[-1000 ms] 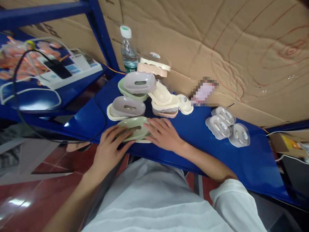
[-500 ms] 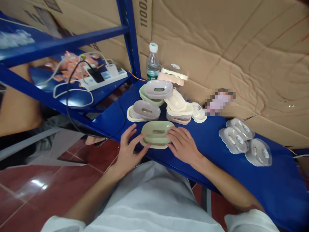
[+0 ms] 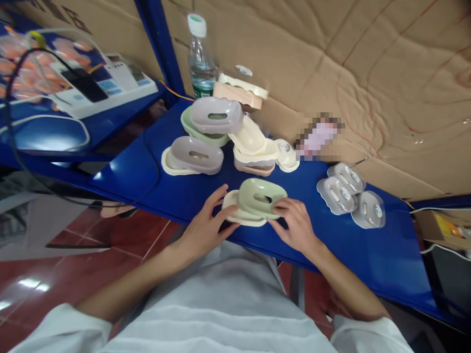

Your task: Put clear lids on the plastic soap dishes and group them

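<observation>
My right hand pinches the right end of a light green soap dish, which has a slot in its base. The dish is tilted and sits partly over a cream oval tray. At the tray's left end, my left hand holds its rim between thumb and fingers. Behind them, a grey-lilac soap dish rests on another cream tray. A second grey-lilac dish leans on a green one. Beside these is a stack of cream dishes.
A water bottle and cream and peach dishes stand against the cardboard. Several clear-lidded grey dishes lie at right on the blue table. A power strip with cables is on the left shelf; a black cable hangs down.
My right hand has shifted the green dish right and raised it off the cream tray, uncovering the tray's left part. My left hand has closed on the tray's end. The view has shifted.
</observation>
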`<state>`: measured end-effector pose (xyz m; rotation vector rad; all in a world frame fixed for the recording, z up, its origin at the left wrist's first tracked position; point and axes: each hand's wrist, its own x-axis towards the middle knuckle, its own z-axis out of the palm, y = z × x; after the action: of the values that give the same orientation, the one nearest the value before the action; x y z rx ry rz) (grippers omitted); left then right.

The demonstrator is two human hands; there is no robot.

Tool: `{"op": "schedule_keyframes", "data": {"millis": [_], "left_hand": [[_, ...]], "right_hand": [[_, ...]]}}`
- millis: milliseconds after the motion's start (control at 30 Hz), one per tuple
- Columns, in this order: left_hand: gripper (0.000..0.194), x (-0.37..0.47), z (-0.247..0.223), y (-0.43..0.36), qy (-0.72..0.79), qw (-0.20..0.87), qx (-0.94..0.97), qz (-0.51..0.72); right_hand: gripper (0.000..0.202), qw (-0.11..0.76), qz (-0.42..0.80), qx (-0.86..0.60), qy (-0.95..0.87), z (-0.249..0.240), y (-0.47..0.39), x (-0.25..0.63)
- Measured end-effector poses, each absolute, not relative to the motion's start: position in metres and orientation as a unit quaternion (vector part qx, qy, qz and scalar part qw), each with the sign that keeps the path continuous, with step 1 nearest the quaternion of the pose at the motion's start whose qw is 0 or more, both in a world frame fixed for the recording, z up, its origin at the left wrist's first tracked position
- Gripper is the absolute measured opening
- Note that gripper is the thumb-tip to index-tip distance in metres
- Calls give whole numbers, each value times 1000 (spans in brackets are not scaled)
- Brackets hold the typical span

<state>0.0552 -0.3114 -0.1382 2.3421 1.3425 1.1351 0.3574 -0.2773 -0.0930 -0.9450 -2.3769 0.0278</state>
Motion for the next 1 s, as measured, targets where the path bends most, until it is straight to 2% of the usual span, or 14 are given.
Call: {"op": "schedule_keyframes", "data": {"millis": [100,267,367,467,567,700,833,933,1000], "left_hand": [[64,67,-133,-301,471,129,794,362],[45,58,-132,-285,441,102,847,277],[47,55,-135,-282,426,108,860,259],[46,56,-134,-283,428,119,859,255],[42,56,-130,-285,429,140,854,259],[38,49,-127,-284,414,188,851,262],[41,45,-126,-282,409,211,851,254],[44,45,-127,-281,405,226,850,249],[54,44,-126,-281,416,250,839,246]], "right_hand": [[27,242,37,-330,-912,-94,-275,352],[32,206,60,-301,-929,-100,-271,355],[32,242,47,-284,-927,-96,-255,363],[35,263,-2,-409,-874,-88,-218,367],[51,184,-55,-543,-818,-85,-171,361],[62,119,-73,-577,-805,-94,-133,348],[52,158,-63,-595,-786,-102,-128,346],[51,228,-42,-587,-776,-96,-142,356],[51,286,-26,-571,-769,-87,-165,367]]}}
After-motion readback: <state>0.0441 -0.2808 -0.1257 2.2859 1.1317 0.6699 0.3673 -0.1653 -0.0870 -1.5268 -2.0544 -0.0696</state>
